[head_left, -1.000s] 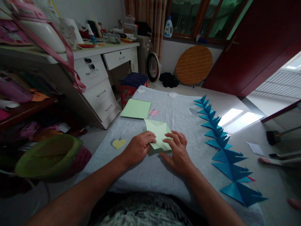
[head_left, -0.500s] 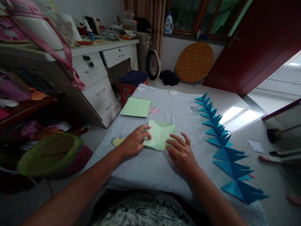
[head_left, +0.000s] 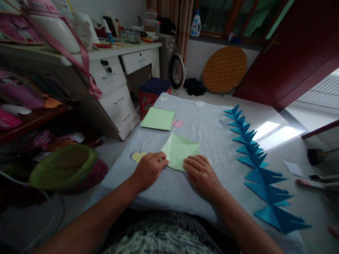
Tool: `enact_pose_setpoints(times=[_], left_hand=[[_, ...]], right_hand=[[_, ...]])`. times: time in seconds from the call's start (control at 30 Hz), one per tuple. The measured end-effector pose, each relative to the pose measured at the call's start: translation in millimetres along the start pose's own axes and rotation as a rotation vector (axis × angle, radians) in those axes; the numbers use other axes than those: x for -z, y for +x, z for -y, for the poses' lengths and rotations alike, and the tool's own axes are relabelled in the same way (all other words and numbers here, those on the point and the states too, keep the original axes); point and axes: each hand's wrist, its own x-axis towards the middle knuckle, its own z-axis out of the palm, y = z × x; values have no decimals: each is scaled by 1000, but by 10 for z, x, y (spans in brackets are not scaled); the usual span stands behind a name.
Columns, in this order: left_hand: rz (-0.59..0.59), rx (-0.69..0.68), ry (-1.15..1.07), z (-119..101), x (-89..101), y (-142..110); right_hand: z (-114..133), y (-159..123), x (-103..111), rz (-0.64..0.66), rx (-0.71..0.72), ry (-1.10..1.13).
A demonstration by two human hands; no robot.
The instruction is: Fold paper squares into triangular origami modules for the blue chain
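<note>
A creased sheet of light green paper [head_left: 180, 150] lies in front of me on the cloth-covered table, its left side slightly raised. My left hand [head_left: 151, 168] pinches its left near corner between thumb and fingers. At the right near edge, my right hand [head_left: 201, 174] has its fingers closed together over the paper, the thumb hidden beneath. Farther off to the left sits a flat stack of green paper [head_left: 158, 119]. Blue folded-paper pieces [head_left: 267, 183] stand in a row along the table's right side, overlapping one another.
The light blue cloth [head_left: 169, 197] has heart patches. A lined waste basket [head_left: 66, 169] stands on the floor at left, near a white desk [head_left: 112, 88] with drawers. Behind the table are a red stool [head_left: 150, 93] and a washing machine [head_left: 177, 71] with its door ajar.
The green sheet has been turned and opened flatter. My left hand has shifted to its left corner and closed there. My right fingers, spread before, have come together on the right edge.
</note>
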Motion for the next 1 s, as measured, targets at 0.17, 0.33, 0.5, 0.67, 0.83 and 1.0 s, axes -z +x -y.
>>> enact_pose_setpoints(times=[0.17, 0.33, 0.5, 0.67, 0.83, 1.0], left_hand=[[29, 88, 8, 20, 7, -49], [46, 182, -106, 40, 8, -92], [30, 365, -358, 101, 6, -97], [73, 440, -433, 122, 42, -51], [111, 461, -365, 93, 65, -19], [156, 457, -250, 56, 62, 9]], right_hand=[[-25, -20, -16, 59, 0, 43], [-23, -29, -23, 39, -83, 168], [-66, 6, -47, 35, -266, 305], [-147, 151, -58, 89, -562, 341], [-197, 271, -105, 158, -608, 175], [-173, 234, -187, 145, -586, 2]])
